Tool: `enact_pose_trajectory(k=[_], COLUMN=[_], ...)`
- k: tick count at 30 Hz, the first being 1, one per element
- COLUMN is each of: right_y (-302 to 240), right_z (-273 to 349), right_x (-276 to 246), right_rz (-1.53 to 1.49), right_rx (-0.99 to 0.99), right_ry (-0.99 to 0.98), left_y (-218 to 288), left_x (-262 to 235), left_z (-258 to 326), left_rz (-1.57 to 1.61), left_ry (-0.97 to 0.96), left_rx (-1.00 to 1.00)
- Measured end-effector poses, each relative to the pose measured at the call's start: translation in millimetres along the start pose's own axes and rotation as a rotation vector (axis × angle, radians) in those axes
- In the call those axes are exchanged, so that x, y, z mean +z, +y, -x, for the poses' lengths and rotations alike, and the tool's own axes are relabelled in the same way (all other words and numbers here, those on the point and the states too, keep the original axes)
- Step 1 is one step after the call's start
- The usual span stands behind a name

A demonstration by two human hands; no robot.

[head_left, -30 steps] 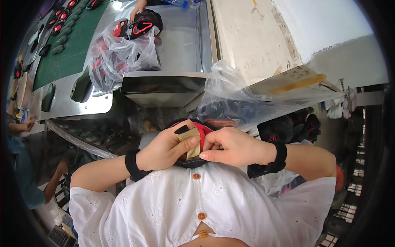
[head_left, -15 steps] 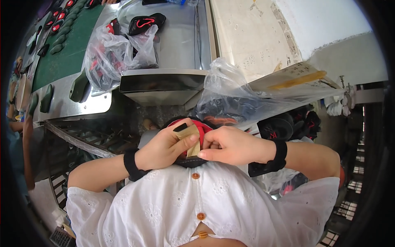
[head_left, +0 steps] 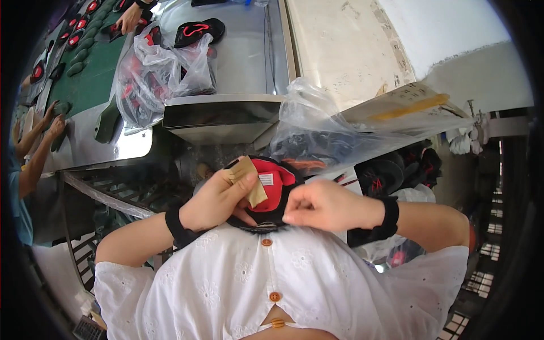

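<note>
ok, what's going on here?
A person in a white top holds a black-and-red shoe upper close to the chest. The left hand grips it together with a tan paper piece; the right hand pinches its right edge. Clear bags of similar parts sit on the steel table ahead. Other people's hands work at the green belt, far left.

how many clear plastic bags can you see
2. One bag lies on the metal table at upper left, stuffed with red and black pieces. The other bag lies just beyond the hands, right of centre. More may be hidden under the table.
</note>
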State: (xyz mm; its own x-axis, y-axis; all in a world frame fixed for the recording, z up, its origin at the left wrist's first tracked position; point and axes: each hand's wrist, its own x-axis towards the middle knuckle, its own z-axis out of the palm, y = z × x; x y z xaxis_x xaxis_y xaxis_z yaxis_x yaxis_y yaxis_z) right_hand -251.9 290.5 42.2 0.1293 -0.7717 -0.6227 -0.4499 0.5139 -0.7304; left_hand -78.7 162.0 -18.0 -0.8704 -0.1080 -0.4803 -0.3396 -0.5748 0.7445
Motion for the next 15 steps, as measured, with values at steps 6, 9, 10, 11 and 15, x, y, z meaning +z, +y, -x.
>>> enact_pose_trajectory(k=[6, 9, 10, 11, 15], right_y=[40.5, 89.8, 115.1, 143.3, 259.8], right_z=[27.8, 80.4, 96.0, 109.3, 125.1], right_x=[-25.3, -30.3, -21.6, -10.8, 46.2], right_rz=[-0.523, -0.499, -0.288, -0.291, 0.281], right_rx=[-0.073, -0.026, -0.019, -0.001, 0.382], right_ry=[0.336, 0.738, 0.936, 0.972, 1.241], left_y=[7.2, 7.1, 10.6, 7.1, 15.2], left_x=[-14.7, -11.5, -7.0, -6.8, 3.1], left_z=[-12.1, -7.6, -7.5, -3.9, -18.9], left_rz=[-0.157, -0.093, -0.079, -0.077, -0.196], left_ry=[-0.14, -0.148, -0.123, -0.145, -0.347], left_rx=[-0.153, -0.102, -0.1, -0.073, -0.022])
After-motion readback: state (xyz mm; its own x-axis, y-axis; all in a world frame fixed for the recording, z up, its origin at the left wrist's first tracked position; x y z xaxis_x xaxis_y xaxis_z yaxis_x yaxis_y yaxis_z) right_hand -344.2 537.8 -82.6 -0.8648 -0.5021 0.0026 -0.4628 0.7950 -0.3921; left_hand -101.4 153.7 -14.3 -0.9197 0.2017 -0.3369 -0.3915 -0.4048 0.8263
